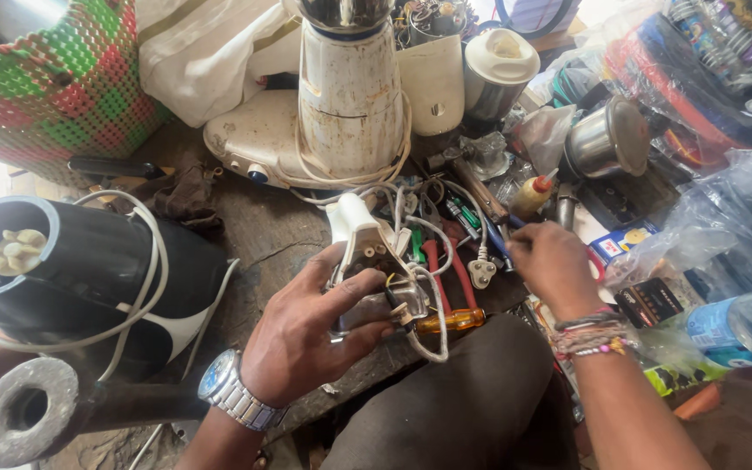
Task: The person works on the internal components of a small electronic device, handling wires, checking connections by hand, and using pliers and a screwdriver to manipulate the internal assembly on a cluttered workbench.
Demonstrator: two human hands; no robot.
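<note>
On a cluttered repair desk [254,235], the left hand [306,335], a steel wristwatch [232,392] at its wrist, curls its fingers [354,300] around a small white plastic appliance part trailing white cord [372,261], holding it just above the lap. The right hand [554,265] lies well to the part's right, fingers pressed on a dark slim tool handle [502,239] (its tip is hidden). An amber-handled screwdriver [450,322] lies just under the part, its long axis running left to right, nearer the left hand. A worn white mixer base [350,96] stands behind.

Green-and-red chequered woven basket [54,78]
</note>
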